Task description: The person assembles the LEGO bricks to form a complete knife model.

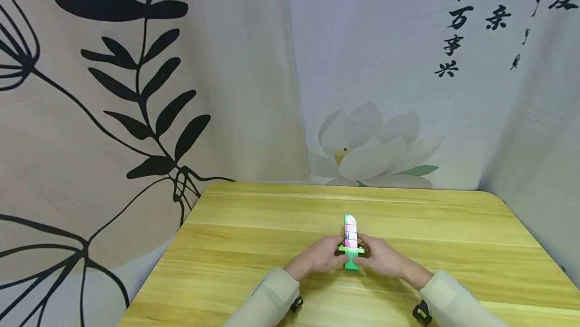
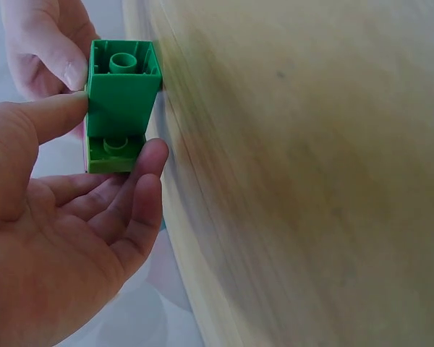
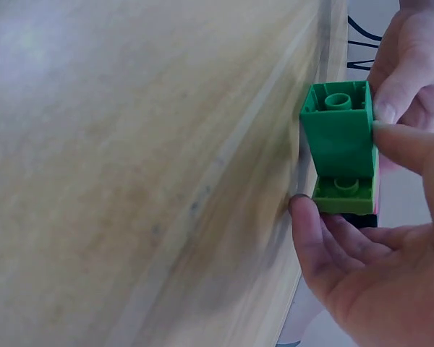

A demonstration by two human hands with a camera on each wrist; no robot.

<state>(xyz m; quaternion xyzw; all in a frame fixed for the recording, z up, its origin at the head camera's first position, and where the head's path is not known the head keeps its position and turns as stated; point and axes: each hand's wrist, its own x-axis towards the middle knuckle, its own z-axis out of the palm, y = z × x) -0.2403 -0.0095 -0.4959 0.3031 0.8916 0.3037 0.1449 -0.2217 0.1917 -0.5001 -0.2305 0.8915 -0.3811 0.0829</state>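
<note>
A toy sword built of plastic bricks (image 1: 351, 236) is held up between both hands over the table's middle. Its blade shows pink and white printed bricks with a green and white tip. Below them sit a lime green crosspiece (image 2: 105, 163) and a green handle brick (image 3: 340, 141), whose hollow underside faces the wrist cameras. From the left side my left hand (image 1: 323, 255) grips it, thumb on the handle brick and fingers by the crosspiece. My right hand (image 1: 382, 256) grips it likewise from the right. In the wrist views the blade is mostly hidden.
The wooden table (image 1: 254, 206) spreads around the hands. Behind it hangs a pale curtain (image 1: 244, 90) printed with dark leaves, a lotus and dark characters. Dark bands (image 1: 422, 312) show at both wrists by the light sleeves (image 1: 453, 299).
</note>
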